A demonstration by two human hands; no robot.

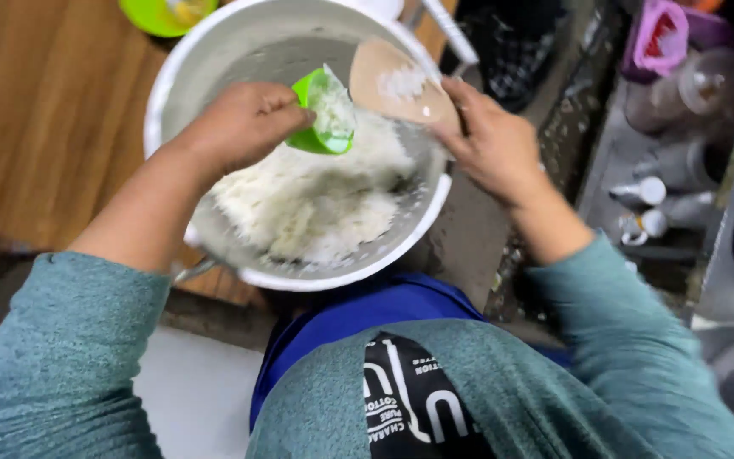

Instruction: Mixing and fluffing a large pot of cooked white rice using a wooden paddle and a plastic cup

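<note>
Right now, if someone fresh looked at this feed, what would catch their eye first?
The big white pot at top centre, half full of cooked rice, stands out first. Over it, the left hand holds a bright green cup heaped with rice, while the right hand holds a wooden paddle with grains stuck to it against the pot's right rim. Bottles sit blurred at far right.

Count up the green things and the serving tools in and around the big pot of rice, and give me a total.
Green cups: 1, the green cup in the left hand, over the rice.
Green bowls: 1, the green bowl above the pot.
Wooden spatulas: 1, the wooden spatula in the right hand.
Total: 3.
</note>
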